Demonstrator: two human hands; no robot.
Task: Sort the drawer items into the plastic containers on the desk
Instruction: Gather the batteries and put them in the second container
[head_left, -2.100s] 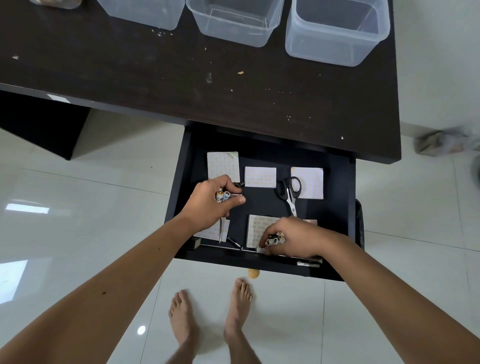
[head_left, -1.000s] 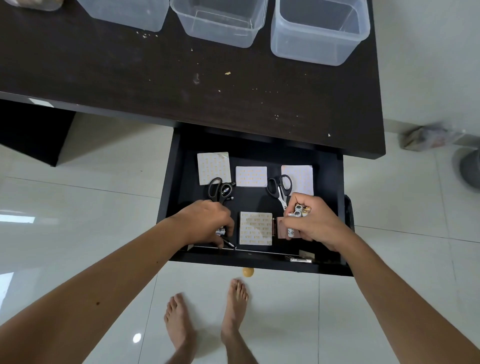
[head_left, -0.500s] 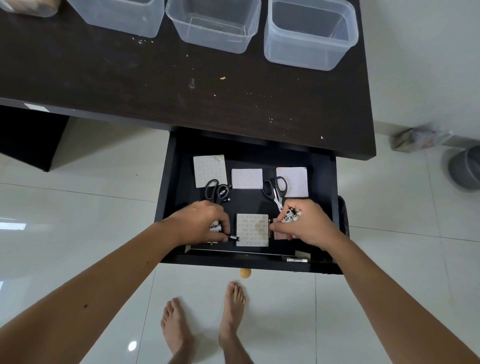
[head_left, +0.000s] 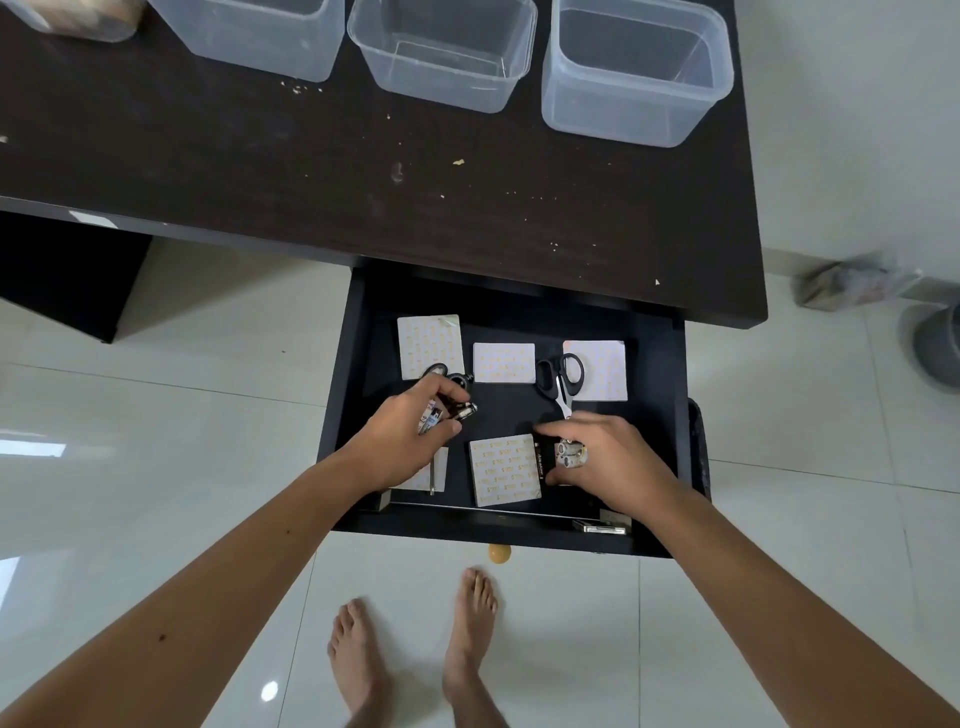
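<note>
Both hands are inside the open black drawer (head_left: 353, 395). My left hand (head_left: 405, 431) is closed around several small batteries (head_left: 441, 413) near the drawer's left side, beside a pair of black scissors (head_left: 457, 382) that it partly hides. My right hand (head_left: 608, 457) holds a cluster of batteries (head_left: 570, 453), and its fingers rest on a black battery (head_left: 540, 462) lying on the drawer floor. Patterned note pads (head_left: 504, 470) and a second pair of scissors (head_left: 560, 379) lie in the drawer. Three clear plastic containers (head_left: 447, 57) stand along the desk's far edge.
The dark desk top (head_left: 311, 171) carries scattered crumbs. A fourth container with brownish contents (head_left: 78, 21) is at the far left corner. A metal latch (head_left: 597, 527) sits on the drawer's front rim. My bare feet stand on white tiles below; a grey bin (head_left: 940, 348) is at the right.
My left hand has lifted away from the front-left pad toward the scissors, carrying batteries. My right hand has lowered onto the black battery beside the central pad.
</note>
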